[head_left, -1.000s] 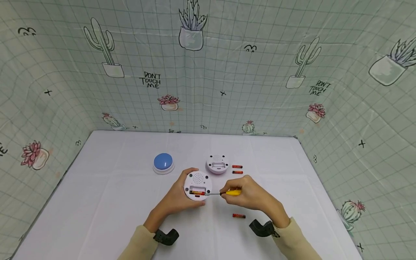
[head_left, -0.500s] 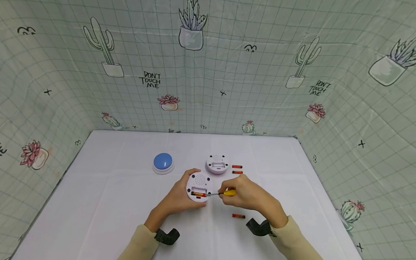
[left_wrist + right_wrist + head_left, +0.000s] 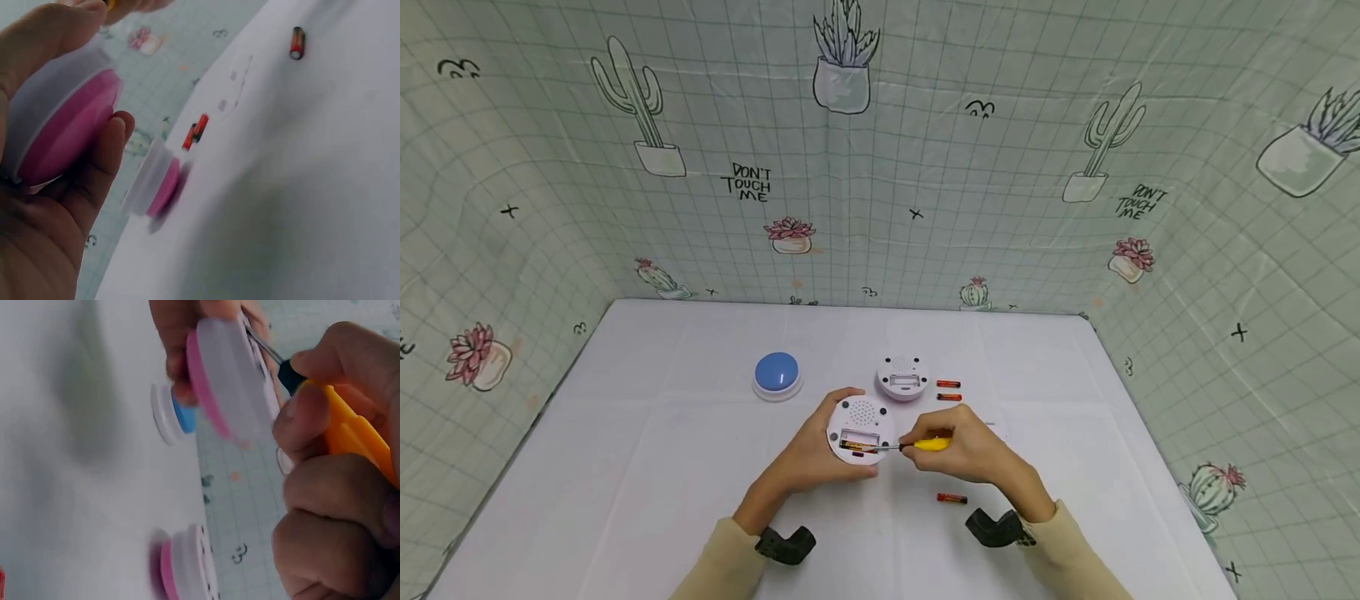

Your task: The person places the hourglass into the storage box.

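Observation:
My left hand [image 3: 814, 447] grips a round white push-button device [image 3: 863, 412], its underside turned up toward the head camera. In the left wrist view the pink dome [image 3: 75, 134] of this device faces down toward the palm. A red-and-black battery [image 3: 854, 446] lies in the near part of its uncovered battery compartment. My right hand [image 3: 964, 447] holds a screwdriver by its yellow handle [image 3: 932, 444], thumb and fingers curled round it. The metal shaft [image 3: 264, 344] reaches into the compartment at the battery's right end; the exact contact of the tip cannot be made out.
A blue-domed button [image 3: 777, 373] stands upright at the back left. Behind the hands lies a second upturned device [image 3: 902, 390] with an uncovered compartment. Two batteries [image 3: 949, 397] lie beside it, and another battery [image 3: 952, 498] lies nearer. A pale flat piece [image 3: 996, 429] shows behind my right hand.
My right hand and the screwdriver have shifted slightly left. The held device has moved a little right and tilted slightly. The loose things on the table have not moved.

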A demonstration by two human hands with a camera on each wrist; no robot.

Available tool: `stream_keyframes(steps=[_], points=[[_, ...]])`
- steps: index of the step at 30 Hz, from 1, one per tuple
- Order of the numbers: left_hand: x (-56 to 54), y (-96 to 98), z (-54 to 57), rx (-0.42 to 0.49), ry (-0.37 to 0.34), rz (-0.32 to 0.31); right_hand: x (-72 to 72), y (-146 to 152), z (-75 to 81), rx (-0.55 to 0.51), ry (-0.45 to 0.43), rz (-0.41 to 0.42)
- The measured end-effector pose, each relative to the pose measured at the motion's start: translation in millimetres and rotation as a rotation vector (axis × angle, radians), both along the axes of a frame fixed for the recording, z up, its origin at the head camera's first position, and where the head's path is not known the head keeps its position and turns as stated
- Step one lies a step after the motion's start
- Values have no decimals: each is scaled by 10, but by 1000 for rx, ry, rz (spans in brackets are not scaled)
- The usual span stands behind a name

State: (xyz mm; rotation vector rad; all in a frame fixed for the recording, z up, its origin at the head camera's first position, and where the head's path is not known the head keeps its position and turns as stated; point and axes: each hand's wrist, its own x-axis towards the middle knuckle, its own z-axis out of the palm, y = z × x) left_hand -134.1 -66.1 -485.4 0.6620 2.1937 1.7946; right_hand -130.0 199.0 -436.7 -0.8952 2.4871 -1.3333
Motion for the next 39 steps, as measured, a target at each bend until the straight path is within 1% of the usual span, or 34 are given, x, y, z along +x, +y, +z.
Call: stream_keyframes(steps=[3,6,8,12,18,21,26,30,34,37,39], points=[[-3,23,-9,6,-9,-16,-10,-5,-5,2,8,-3],[-2,15,-16,-24,-6,23,-7,23,46,35,21,-35],[-1,2,-16,-50,-2,42,-1,40,86,63,9,-45],[-4,-10,-17,-85,15,40,21,32,165,115,-5,-35],[-5,1,-17,-100,42,9,53,-53,242,185,68,4],[-1,3,-20,-116,57,13,63,-85,261,200,83,19],[-2,-5,-21,-140,66,21,66,-134,245,212,117,41],[-9,-6,-30,-154,74,14,79,-182,226,250,142,41],[-15,-17,-39,-165,90,33,77,-195,207,246,176,38],[-17,-35,-26,-168,88,64,61,-181,180,201,196,30],[-19,-49,-16,-162,77,75,47,-163,160,170,189,22]])
